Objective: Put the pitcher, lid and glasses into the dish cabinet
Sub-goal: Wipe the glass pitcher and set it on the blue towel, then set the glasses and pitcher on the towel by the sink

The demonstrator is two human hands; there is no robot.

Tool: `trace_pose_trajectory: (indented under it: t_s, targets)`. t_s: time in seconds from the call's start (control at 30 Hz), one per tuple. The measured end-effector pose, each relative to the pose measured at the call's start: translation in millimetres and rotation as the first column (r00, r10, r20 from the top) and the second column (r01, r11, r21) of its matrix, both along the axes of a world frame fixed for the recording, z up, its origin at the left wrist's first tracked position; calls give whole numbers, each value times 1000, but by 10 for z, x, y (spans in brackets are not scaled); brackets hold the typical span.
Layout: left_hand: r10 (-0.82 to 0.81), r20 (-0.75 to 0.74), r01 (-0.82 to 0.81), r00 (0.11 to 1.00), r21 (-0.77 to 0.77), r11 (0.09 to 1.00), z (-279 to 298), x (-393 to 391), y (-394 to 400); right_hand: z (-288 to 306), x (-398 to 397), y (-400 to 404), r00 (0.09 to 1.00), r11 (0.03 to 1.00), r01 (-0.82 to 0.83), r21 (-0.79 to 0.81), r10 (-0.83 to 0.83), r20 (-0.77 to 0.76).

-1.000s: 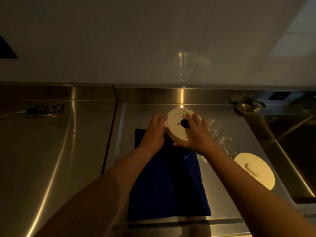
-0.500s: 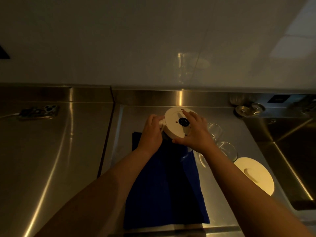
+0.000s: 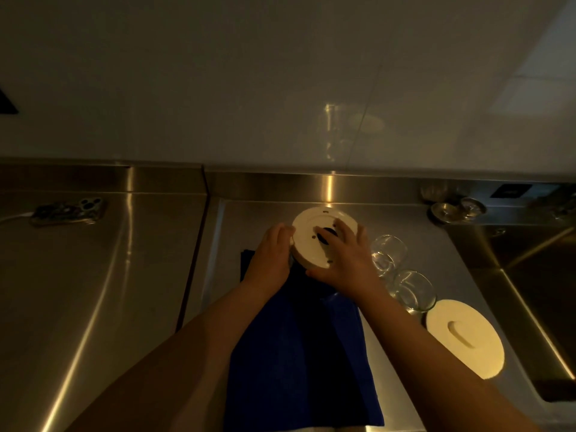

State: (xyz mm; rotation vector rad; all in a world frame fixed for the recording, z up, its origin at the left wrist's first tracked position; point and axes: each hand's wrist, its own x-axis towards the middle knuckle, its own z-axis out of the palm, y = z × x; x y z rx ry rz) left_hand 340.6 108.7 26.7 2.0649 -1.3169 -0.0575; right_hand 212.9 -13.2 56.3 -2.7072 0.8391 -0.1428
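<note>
Head view: left hand (image 3: pixel 270 256) and right hand (image 3: pixel 344 256) grip the white pitcher base (image 3: pixel 313 233) between them.

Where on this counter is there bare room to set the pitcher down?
Bare steel lies left of the blue cloth, across the seam toward the phone. Right of the cloth it is crowded: two glasses and a lid, then the sink.

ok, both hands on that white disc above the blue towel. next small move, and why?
Probably lift it straight up and clear. The left hand grips the white disc's left edge, the right hand spreads over its top, so the hold looks secure. Two glasses stand close on the right, so avoid swinging that way.
</note>
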Motion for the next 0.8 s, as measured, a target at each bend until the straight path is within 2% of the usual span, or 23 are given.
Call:
trace_pose_trajectory:
  t_s: [0.13,0.23,0.37,0.43,0.67,0.8]
  targets:
    - [-157,132,146,979,90,985,145,-14,-57,18,-63,73,1000,999,-23,-23,23,6]
    - [-227,110,211,968,143,967,191,-124,-159,-11,-165,127,996,997,-65,-52,68,58]
    - [-203,227,143,953,254,956,96,-272,-236,-83,-291,132,993,996,-77,-36,80,91]
    - [-184,269,114,945,257,960,79,-304,-236,-108,-318,119,991,994,-101,-35,104,89]
    - [-125,256,55,959,267,962,135,-474,-258,-92,-606,-127,963,971,-233,45,224,152]
    - [-210,323,111,923,299,948,169,-876,-427,-163,-1045,-423,969,977,-215,9,212,125]
